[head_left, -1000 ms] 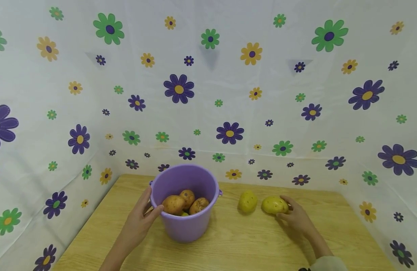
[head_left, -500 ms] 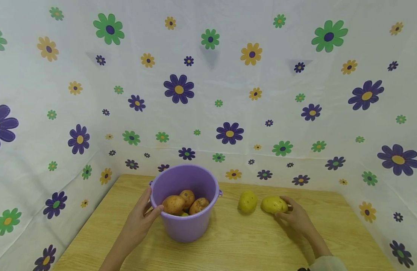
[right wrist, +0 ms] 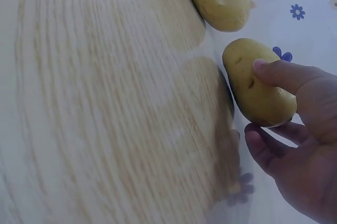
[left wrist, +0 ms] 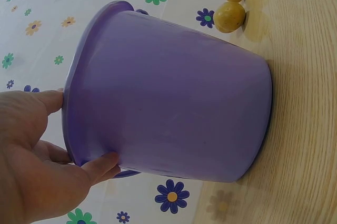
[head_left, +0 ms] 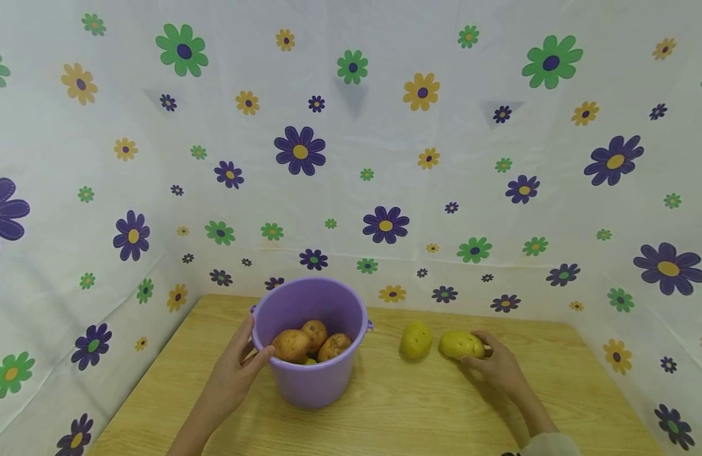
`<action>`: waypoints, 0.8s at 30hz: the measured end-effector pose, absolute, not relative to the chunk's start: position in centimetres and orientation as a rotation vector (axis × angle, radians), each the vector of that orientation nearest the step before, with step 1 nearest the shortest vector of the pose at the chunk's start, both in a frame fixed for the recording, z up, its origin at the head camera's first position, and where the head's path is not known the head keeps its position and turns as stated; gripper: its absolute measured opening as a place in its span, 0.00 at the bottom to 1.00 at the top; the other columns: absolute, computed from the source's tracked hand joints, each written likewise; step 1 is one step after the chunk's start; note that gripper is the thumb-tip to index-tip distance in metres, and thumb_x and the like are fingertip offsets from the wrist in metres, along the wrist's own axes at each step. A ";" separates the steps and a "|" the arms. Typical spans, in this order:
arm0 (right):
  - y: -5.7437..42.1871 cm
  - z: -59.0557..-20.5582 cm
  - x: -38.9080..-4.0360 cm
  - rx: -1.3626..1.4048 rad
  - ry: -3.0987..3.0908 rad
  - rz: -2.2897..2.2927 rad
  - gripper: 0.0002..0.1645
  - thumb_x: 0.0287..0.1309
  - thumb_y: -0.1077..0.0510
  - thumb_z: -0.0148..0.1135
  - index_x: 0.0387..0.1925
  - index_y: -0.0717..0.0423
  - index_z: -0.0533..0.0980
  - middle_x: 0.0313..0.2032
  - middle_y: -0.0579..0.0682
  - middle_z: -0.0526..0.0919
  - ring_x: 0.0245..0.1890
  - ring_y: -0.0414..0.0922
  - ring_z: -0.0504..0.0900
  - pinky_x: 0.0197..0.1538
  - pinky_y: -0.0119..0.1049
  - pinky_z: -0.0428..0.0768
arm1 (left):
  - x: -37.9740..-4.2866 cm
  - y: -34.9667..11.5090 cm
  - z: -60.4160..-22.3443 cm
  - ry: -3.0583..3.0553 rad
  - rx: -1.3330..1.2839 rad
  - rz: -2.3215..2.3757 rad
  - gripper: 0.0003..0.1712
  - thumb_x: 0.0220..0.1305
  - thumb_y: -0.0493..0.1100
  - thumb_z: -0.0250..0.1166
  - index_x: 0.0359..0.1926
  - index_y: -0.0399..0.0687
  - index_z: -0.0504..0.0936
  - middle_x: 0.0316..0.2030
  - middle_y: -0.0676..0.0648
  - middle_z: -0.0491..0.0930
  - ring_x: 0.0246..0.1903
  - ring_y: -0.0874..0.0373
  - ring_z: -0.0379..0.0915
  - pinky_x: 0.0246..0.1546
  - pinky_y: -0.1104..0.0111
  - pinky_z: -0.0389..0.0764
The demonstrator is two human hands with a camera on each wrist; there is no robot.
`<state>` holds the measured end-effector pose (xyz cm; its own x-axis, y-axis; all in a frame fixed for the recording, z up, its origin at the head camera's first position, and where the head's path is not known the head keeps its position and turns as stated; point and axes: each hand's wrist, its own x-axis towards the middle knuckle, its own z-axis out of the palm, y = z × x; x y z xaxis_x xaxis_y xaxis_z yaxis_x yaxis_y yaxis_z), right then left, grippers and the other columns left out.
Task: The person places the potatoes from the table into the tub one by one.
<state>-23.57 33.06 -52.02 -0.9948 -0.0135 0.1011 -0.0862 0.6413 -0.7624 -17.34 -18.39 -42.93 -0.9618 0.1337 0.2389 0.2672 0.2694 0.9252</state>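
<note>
A purple bucket [head_left: 313, 383] stands upright on the table, with several brown potatoes [head_left: 292, 346] inside and a bit of something yellow-green showing beneath them. My left hand [head_left: 232, 373] grips its left rim, thumb at the near edge; in the left wrist view the fingers [left wrist: 102, 165] reach onto the outer wall. To the right, my right hand [head_left: 499, 367] holds the right end of a yellow potato [head_left: 461, 344]. The right wrist view has the thumb laid on this potato [right wrist: 258, 90] and the fingertips at its end. A second yellow potato [head_left: 416, 341] lies just left of it.
The wooden table [head_left: 407, 411] runs back to a white sheet [head_left: 351, 190] printed with flowers, which also walls off the left and right sides. Small handle lugs [head_left: 370, 325] stick out from the bucket's rim.
</note>
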 end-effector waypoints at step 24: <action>33.4 -47.6 -22.7 0.082 -2.690 1.253 0.42 0.65 0.50 0.72 0.71 0.67 0.65 0.63 0.71 0.74 0.51 0.59 0.81 0.39 0.31 0.84 | -17.3 -18.6 -42.9 -2.432 -0.382 -1.790 0.46 0.78 0.43 0.61 0.83 0.40 0.42 0.81 0.35 0.38 0.76 0.32 0.48 0.72 0.56 0.63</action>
